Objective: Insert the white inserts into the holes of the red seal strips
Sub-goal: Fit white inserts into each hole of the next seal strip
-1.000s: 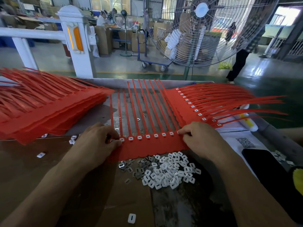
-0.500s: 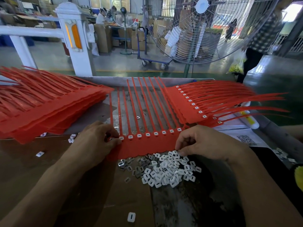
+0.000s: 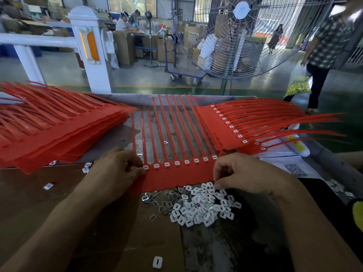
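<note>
A: Nearest us, what is the right hand doing?

B: It has left the right end of the sheet, where it was pressing a second ago, and dropped to the pile of white inserts on the worktop. Its curled fingertips pinch at the top of the pile; I judge it is fetching the next insert, though whether one is already caught I cannot tell.

A: And the left hand?

B: Unmoved, fingers pinching the left end of the red seal strips, just where the one hole without a visible insert seems to be.

A: So this sheet is almost done?

B: Likely. Eight heads show white. Farther back, a filled stack lies right, an unfilled stack left.
</note>
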The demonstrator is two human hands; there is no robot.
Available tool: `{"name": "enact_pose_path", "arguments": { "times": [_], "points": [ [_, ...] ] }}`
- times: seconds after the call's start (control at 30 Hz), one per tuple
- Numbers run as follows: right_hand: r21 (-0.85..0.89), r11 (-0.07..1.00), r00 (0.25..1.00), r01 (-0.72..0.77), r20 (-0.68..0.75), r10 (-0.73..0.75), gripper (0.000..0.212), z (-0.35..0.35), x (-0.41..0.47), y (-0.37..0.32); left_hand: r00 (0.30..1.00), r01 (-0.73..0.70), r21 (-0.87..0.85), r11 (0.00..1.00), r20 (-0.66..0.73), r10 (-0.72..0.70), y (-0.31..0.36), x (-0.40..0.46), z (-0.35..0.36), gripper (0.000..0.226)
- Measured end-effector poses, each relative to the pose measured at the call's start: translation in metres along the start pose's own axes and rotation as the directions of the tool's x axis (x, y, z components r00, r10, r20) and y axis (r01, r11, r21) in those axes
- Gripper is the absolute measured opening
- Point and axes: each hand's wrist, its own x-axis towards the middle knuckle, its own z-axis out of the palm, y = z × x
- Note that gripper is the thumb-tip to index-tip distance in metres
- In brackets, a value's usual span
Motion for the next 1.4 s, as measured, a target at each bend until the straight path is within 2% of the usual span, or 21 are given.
{"name": "enact_pose_path", "arguments": {
  "times": [0.2,0.37,0.5,0.67,0.83,0.93,1.2,1.4],
  "points": [
    [0.122,0.992,0.999,0.034,-0.042,-0.029,0.014,0.000,0.001,0.001,1.000,-0.008,0.005,1.000,-0.011,0.008,-0.001,0.000,0.000,0.013],
    [0.215,0.972,0.950,0.097,-0.312,-0.026,0.020,0.001,0.007,0.005,1.000,-0.005,0.013,1.000,0.002,0.005,-0.002,0.000,-0.001,0.014],
    [0.338,0.937,0.885,0.091,-0.458,0.080,0.017,0.001,0.011,0.007,1.000,-0.003,0.020,1.000,0.000,0.004,-0.002,0.001,0.000,0.014],
    [0.458,0.888,0.846,0.035,-0.487,0.218,0.018,-0.001,0.016,0.013,1.000,-0.023,0.011,1.000,-0.019,0.023,-0.002,0.001,0.000,0.010],
    [0.467,0.884,0.782,0.023,-0.560,0.275,0.015,0.001,0.016,0.018,0.999,-0.025,0.010,1.000,-0.021,0.025,-0.002,0.001,0.000,0.011],
    [0.430,0.902,0.763,-0.037,-0.571,0.304,0.012,0.003,0.019,0.023,0.999,-0.026,0.009,1.000,-0.024,0.026,-0.002,0.000,0.001,0.011],
    [0.282,0.949,0.792,-0.140,-0.543,0.278,0.019,0.006,0.025,0.028,0.998,-0.034,-0.006,0.999,-0.047,0.033,-0.002,0.000,0.002,0.011],
    [0.233,0.958,0.778,-0.166,-0.566,0.272,0.012,0.008,0.028,0.027,0.999,-0.033,0.001,0.999,-0.031,0.033,-0.001,0.000,0.001,0.012]
  ]
}}
